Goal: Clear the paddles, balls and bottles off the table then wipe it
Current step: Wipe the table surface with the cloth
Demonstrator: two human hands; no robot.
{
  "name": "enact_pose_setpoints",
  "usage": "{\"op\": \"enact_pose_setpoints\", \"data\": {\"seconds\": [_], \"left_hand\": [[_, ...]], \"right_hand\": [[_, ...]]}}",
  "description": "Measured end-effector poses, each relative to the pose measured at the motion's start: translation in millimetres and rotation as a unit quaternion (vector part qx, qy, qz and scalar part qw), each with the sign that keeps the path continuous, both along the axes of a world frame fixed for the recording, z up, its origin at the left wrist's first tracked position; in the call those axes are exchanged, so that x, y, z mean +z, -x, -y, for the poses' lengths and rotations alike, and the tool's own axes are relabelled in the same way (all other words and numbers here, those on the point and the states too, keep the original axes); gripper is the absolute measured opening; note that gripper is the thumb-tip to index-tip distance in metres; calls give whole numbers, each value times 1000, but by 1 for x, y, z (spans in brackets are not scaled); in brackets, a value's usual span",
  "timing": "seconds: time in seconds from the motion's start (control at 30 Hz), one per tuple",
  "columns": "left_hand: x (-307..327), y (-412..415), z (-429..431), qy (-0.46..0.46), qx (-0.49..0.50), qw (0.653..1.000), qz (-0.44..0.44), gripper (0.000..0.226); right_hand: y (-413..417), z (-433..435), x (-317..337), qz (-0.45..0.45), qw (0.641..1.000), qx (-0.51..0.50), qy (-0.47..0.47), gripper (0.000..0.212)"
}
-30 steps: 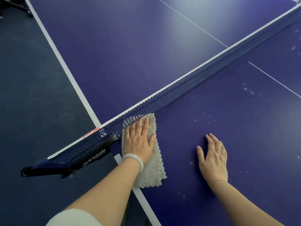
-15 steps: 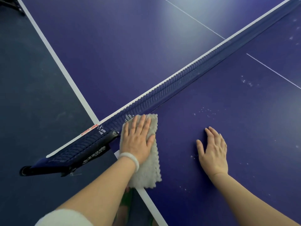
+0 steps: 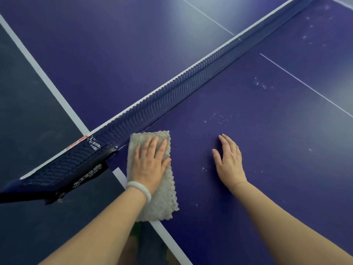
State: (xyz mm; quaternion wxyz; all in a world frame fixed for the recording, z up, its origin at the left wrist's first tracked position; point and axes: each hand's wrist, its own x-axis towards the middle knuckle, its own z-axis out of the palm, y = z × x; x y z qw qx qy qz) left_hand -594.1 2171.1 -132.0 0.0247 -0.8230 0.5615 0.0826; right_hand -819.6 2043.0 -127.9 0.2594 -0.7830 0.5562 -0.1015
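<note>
1. My left grip lies flat, fingers straight and a little spread, and presses the grey cloth onto the bench. It curls round nothing.
2. My right grip is also flat and holds nothing, palm down on the bare blue surface at 3 o'clock of the cloth, apart from it.
3. The cloth is folded into a long strip. Its long axis runs about 12 to 6 o'clock, its far end is just beside the foot of the net, and its near end hangs past the white edge line.
4. The white specks lie at 1 to 2 o'clock of the cloth, with more farther out the same way. I judge the next stroke should sweep toward 2 o'clock. The left grip has the cloth, and the right grip sits in that path and would have to lift.
5. No paddles, balls or bottles show, so I judge this is the wiping stage.
6. Writing: white letters on the dark net clamp and red print on a tag at the net's end are both too blurred to read.
</note>
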Motion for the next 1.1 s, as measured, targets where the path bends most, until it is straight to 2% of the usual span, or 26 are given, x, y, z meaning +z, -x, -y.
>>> {"op": "enact_pose_setpoints", "data": {"seconds": [0.1, 0.2, 0.3, 0.37, 0.43, 0.53, 0.67, 0.8, 0.87, 0.97, 1.1], "left_hand": [[-5, 13, -12, 28, 7, 999, -25, 56], [-9, 45, -47, 16, 29, 999, -12, 61], [-7, 95, -67, 16, 45, 998, -35, 67], [-5, 124, -56, 10, 36, 998, -57, 68], [-4, 133, -28, 10, -13, 999, -52, 67], [-4, 100, 27, -1, -52, 998, -19, 64], [-6, 35, 53, -20, 80, 996, -18, 62], [-2, 69, 14, -16, 140, 990, -21, 61], [5, 116, 3, -15, 101, 994, -29, 62], [5, 164, 17, -16, -28, 999, -38, 62], [2, 141, 64, -29, -115, 993, -2, 63]], "right_hand": [[22, 8, -1, -8, 999, -33, 23, 55], [33, 7, -5, -42, 998, -26, 31, 55], [28, 4, -4, -63, 997, -33, 29, 58], [28, 3, -1, -65, 997, -33, 28, 58], [30, 5, 0, -62, 997, -30, 29, 58], [31, 6, -1, -66, 997, -26, 32, 57], [31, 6, -1, -70, 997, -30, 33, 57], [31, 6, -3, -81, 996, -28, 33, 59], [31, 7, -4, -81, 996, -26, 33, 59], [32, 6, -4, -77, 996, -23, 36, 59], [34, 7, -3, -72, 997, -21, 24, 59]]}}
